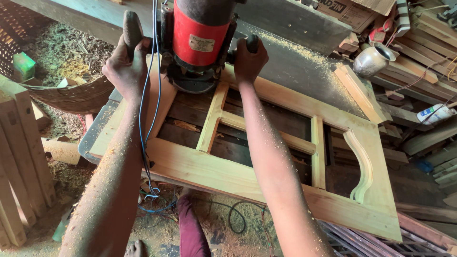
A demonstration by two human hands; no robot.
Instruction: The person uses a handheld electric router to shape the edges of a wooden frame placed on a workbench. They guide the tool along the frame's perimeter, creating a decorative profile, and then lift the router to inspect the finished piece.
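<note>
A red and black power router (197,40) stands on the far rail of a pale wooden frame (223,173) that lies flat on a dark workbench. My left hand (126,66) grips the router's left black handle. My right hand (248,58) grips the right handle knob. Both forearms are dusted with sawdust. A blue cord (145,123) hangs from the router past my left arm. The frame has inner cross bars and a curved carved piece (362,166) at its right end.
A woven basket (71,97) sits at left over wood shavings. A metal pot (372,59), a white bottle (435,114) and stacked timber lie at right. Wooden pieces (19,157) lean at far left. My leg and foot (190,233) show below, with cables on the floor.
</note>
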